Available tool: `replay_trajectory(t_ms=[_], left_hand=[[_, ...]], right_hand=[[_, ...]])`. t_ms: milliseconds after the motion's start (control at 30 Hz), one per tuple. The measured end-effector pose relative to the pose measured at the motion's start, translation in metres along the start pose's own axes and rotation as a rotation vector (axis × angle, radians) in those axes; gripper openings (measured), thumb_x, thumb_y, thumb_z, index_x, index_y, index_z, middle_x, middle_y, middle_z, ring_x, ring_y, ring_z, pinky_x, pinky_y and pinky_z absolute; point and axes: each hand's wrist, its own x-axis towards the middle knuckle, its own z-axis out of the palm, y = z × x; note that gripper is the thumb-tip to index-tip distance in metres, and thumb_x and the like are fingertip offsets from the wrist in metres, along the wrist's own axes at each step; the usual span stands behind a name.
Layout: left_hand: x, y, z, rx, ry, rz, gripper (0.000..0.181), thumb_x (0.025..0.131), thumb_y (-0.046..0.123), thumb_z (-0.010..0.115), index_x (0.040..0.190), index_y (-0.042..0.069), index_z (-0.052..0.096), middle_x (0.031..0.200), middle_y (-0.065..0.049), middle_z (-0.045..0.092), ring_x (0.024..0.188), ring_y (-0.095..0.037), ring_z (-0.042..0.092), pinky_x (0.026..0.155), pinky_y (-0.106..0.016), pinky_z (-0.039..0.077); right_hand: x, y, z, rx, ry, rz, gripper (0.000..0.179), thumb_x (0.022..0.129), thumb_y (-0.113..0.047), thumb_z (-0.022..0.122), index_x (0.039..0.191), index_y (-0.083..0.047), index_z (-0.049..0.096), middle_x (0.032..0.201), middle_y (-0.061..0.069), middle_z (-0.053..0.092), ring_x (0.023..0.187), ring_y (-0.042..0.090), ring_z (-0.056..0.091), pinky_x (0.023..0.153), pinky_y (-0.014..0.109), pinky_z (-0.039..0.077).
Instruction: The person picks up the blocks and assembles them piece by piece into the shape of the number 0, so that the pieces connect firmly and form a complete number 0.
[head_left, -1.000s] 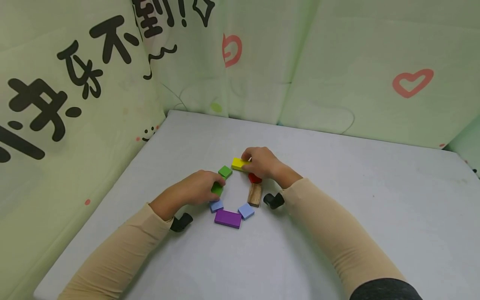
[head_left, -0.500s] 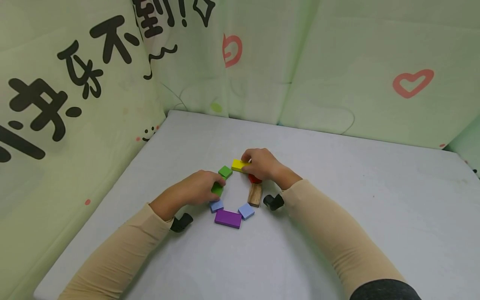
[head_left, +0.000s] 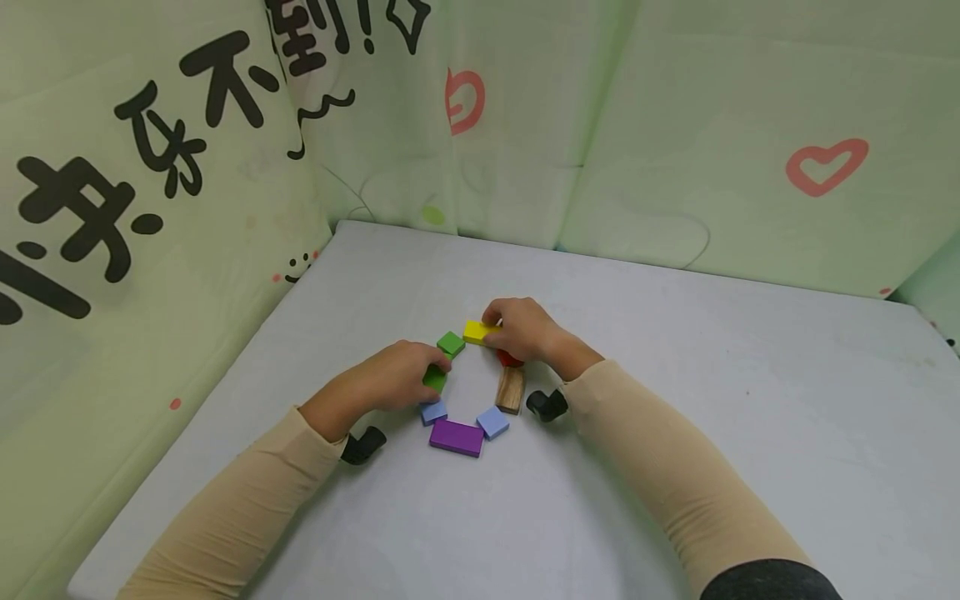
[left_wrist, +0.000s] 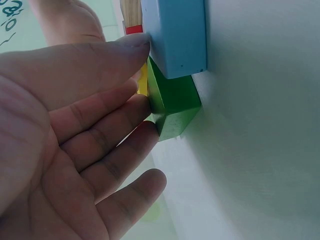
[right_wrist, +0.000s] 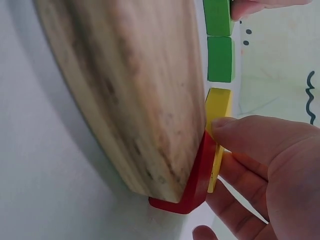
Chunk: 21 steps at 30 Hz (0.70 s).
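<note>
Toy blocks lie in a ring on the white table. My left hand (head_left: 397,375) pinches the green block (head_left: 434,377) on the ring's left side between thumb and fingers. In the left wrist view its thumb tip is at the edge of a light blue block (left_wrist: 177,40). A smaller green block (head_left: 451,342) lies just beyond. At the far side my right hand (head_left: 525,327) pinches a yellow block (head_left: 478,332), partly hidden by the fingers. The red block (right_wrist: 192,187) sits against the yellow one, beside the wood-grain block (head_left: 510,390).
Nearest me in the ring lies a purple block (head_left: 457,437), with a light blue block (head_left: 492,422) at its right end. The white table (head_left: 712,400) spreads wide to the right. Printed curtains (head_left: 675,108) hang behind and at the left.
My right hand and the yellow block have shifted slightly toward me, closer to the red block. The left hand and the other blocks look still.
</note>
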Motion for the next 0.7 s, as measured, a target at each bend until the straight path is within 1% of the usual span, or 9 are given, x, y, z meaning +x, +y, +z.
replay_trajectory(t_ms=[333,700], left_hand=[[0.0005,0.0005,0.0001,-0.001,0.003,0.002,0.044,0.091,0.016,0.076,0.131,0.006,0.063,0.130,-0.007,0.061,0.116,-0.024,0.054,0.104,-0.042,0.043],[0.0013,0.0011,0.0001,-0.010,0.004,-0.002,0.043,0.091,0.016,0.076,0.131,0.006,0.063,0.129,-0.007,0.061,0.115,-0.024,0.054,0.103,-0.042,0.043]], right_hand=[[0.0012,0.0002,0.0005,0.014,-0.004,0.011,0.035,0.095,-0.019,0.066,0.126,-0.003,0.064,0.126,0.013,0.064,0.108,0.028,0.057,0.098,0.038,0.047],[0.0018,0.0009,0.0009,0.013,-0.004,-0.003,0.035,0.095,-0.018,0.066,0.125,-0.002,0.064,0.126,0.013,0.064,0.108,0.028,0.057,0.098,0.038,0.046]])
